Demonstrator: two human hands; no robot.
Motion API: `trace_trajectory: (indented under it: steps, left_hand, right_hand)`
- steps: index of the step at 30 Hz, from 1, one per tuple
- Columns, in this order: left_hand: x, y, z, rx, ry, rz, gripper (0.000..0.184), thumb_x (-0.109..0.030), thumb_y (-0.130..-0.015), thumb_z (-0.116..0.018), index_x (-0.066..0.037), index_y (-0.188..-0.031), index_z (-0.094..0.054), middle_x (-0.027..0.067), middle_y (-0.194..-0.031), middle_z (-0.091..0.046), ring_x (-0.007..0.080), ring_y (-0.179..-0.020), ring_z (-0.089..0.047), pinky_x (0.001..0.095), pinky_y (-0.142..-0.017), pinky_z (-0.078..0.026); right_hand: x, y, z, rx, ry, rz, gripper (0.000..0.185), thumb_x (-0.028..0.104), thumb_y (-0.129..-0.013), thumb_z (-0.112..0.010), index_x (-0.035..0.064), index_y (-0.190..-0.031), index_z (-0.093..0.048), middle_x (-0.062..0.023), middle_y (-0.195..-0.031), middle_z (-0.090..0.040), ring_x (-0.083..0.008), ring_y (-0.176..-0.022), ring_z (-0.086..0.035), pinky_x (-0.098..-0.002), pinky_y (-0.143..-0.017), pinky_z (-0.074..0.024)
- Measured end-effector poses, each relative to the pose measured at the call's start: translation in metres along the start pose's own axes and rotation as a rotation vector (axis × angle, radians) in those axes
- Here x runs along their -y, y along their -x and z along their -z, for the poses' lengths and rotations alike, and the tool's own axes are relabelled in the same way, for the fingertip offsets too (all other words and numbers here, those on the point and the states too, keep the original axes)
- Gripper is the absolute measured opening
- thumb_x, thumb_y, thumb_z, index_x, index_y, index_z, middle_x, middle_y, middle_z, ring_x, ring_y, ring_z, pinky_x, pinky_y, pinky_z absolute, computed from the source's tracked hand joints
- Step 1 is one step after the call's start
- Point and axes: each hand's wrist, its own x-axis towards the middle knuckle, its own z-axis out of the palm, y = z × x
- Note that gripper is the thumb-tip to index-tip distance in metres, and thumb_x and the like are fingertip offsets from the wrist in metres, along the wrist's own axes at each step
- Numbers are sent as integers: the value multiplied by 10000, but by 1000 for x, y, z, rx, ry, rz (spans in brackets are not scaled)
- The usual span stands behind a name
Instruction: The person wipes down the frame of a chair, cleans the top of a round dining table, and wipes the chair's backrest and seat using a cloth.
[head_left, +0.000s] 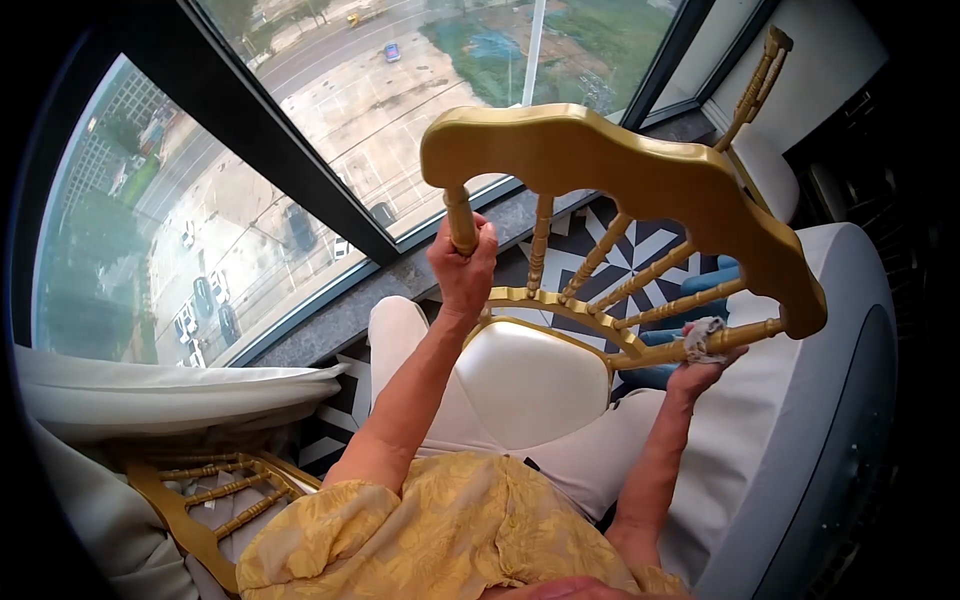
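A gold chair with turned spindles and a white seat pad stands in front of me, its back toward the window. My left hand is wrapped round the left post of the backrest, just under the scalloped top rail. On the right post, my right hand presses a crumpled greyish-white cloth against the wood. Part of that post is hidden by the cloth and fingers. The seat lies between my knees.
Tall windows run along the left and front. A white-covered table edges the right side. Another gold chair is at lower left beside a white curtain; a further chair stands at upper right. The floor is patterned.
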Motion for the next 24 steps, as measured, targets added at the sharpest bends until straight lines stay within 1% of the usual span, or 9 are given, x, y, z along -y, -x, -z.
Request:
trace_trajectory:
  steps: [2,6,10,12,15,17,20,22,24]
  left_hand:
    - [1,0,0,-5,24,-28,72,-53,-882,-655,-25,-881,-589,-18,-660,-561,36,-531,-511,190,-485,-419]
    - [-7,1,-1,22,14,-14,73,-68,-884,-651,-13,-897,-606,10,-693,-568,71,-507,-530,212,-469,-456]
    - [-5,0,0,20,23,-30,71,-70,-882,-648,-14,-895,-606,11,-693,-567,73,-508,-534,216,-472,-457]
    - [-4,0,-1,14,26,-29,74,-58,-895,-646,-25,-884,-581,-12,-658,-549,39,-505,-500,191,-460,-414]
    - [-8,1,-3,5,53,-7,76,-61,-893,-650,-27,-883,-583,-10,-659,-552,38,-500,-497,190,-460,-414]
    - [-7,1,-3,16,47,-16,77,-63,-892,-651,-27,-884,-583,-10,-659,-552,39,-503,-498,190,-460,-415]
    - [-5,1,1,25,36,-28,78,-66,-892,-653,-27,-886,-584,-10,-660,-552,39,-508,-502,191,-461,-418]
    - [-4,0,0,24,41,-33,79,-67,-892,-653,-27,-887,-585,-10,-660,-552,39,-511,-504,191,-463,-420]
    - [-5,0,0,35,28,-35,83,-71,-893,-653,-26,-888,-584,-9,-662,-553,42,-513,-507,193,-467,-423]
  right_hand:
    - [-56,12,28,-8,35,35,589,585,-1010,-353,148,-1404,-359,-79,-1082,-604,-239,-872,-650,-400,-853,-545]
    - [-95,28,49,-3,-87,-207,647,577,-998,-404,218,-1512,-247,-66,-1247,-527,-251,-1073,-596,-463,-968,-501]
    - [-10,27,-16,-164,-149,-124,644,627,-1001,-314,154,-1431,-390,-70,-1216,-559,-227,-1077,-587,-404,-970,-478]
    - [33,8,-17,19,-208,-73,601,607,-1014,-297,117,-1305,-488,-63,-1085,-616,-213,-976,-618,-391,-901,-490]
    - [114,5,-78,-40,-196,94,628,620,-1009,-295,94,-1267,-520,-73,-1103,-612,-214,-987,-607,-384,-922,-466]
    - [145,3,-98,-216,-39,210,619,601,-1013,-319,74,-1271,-517,-96,-1148,-592,-227,-1037,-586,-368,-967,-447]
    - [158,9,-114,-271,255,407,617,554,-1028,-305,27,-1289,-490,-150,-1266,-517,-258,-1164,-562,-403,-1061,-441]
    - [158,0,-102,-243,432,449,608,537,-1032,-306,10,-1282,-480,-173,-1236,-526,-274,-1160,-569,-409,-1037,-475]
    - [156,-4,-97,-197,610,708,597,508,-1045,-289,-9,-1270,-488,-197,-1197,-546,-269,-1092,-606,-410,-994,-506]
